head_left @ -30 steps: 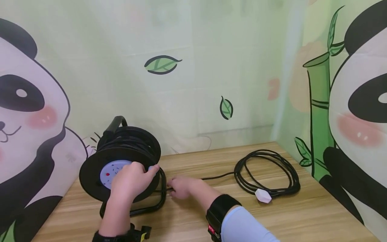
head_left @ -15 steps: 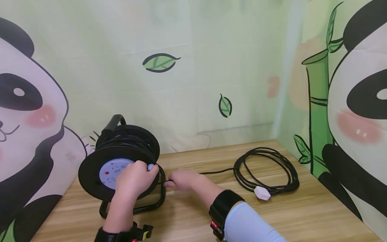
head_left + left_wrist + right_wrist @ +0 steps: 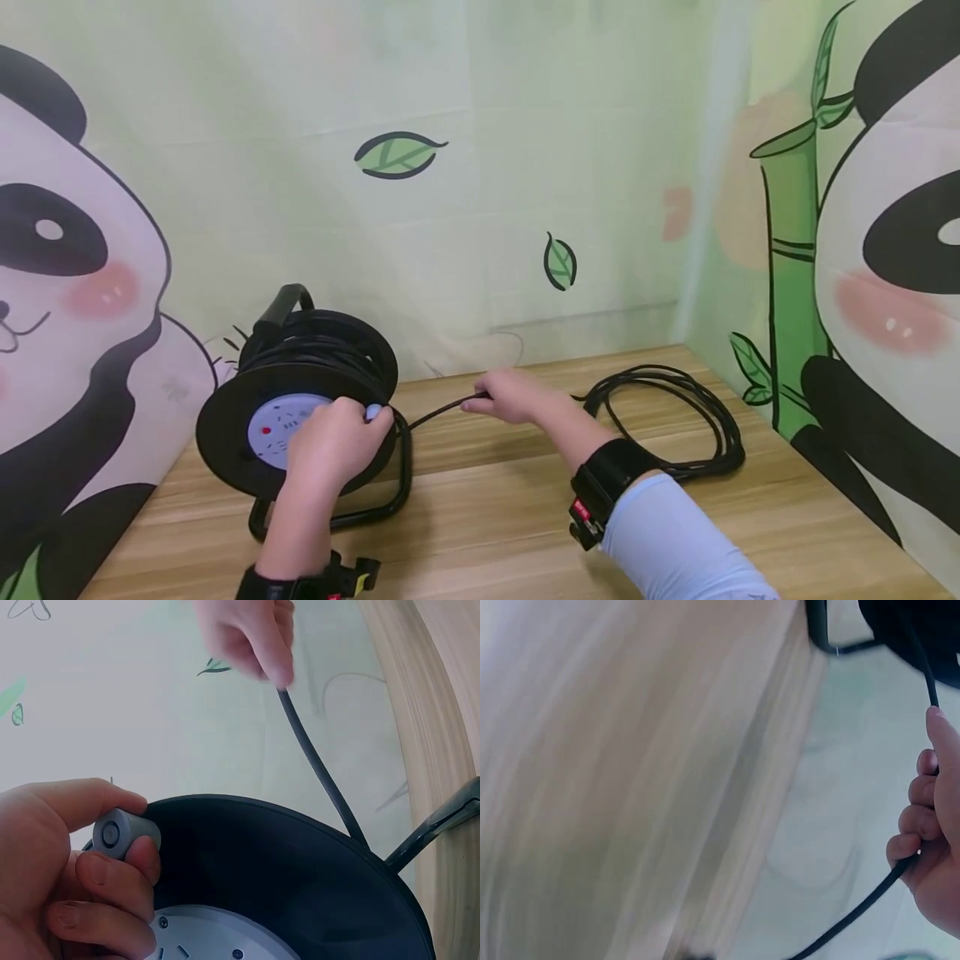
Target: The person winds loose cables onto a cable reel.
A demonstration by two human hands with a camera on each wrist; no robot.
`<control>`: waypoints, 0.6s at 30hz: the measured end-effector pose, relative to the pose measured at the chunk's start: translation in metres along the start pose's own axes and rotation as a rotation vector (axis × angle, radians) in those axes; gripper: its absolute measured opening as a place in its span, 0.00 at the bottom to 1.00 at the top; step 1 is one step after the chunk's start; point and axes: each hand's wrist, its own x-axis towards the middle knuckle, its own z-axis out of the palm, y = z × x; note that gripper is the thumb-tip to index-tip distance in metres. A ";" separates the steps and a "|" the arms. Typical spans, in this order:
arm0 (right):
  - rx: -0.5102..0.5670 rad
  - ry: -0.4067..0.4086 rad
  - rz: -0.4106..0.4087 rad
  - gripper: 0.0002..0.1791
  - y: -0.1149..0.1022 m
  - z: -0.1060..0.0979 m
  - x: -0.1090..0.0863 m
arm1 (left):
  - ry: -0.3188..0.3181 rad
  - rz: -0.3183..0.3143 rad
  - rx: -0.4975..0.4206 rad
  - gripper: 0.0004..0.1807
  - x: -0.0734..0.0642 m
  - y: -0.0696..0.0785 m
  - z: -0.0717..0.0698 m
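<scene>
A black cable reel with a round pale blue socket panel stands on the left of the table. My left hand grips the grey-blue knob on the reel's face, thumb and fingers curled round it. To the right of the reel, my right hand holds the black cable. The cable slants up from the reel into that hand. In the right wrist view, the fingers wrap the cable, which comes out again below them.
Farther right on the wooden table lies a loose coil of black cable, partly behind my right forearm. A black tube frame supports the reel. A printed curtain hangs behind the table.
My right hand has moved right and up, away from the reel, drawing the held cable into a slanting line. The white plug by the coil is now hidden. My left hand stays at the knob.
</scene>
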 end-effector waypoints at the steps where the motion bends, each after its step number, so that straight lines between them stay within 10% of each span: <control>1: 0.005 0.012 0.011 0.23 0.007 -0.004 -0.003 | 0.003 -0.001 -0.002 0.28 0.000 0.000 0.000; 18: 0.008 0.113 0.154 0.23 0.081 -0.030 -0.046 | 0.031 -0.001 -0.021 0.27 -0.001 -0.002 -0.003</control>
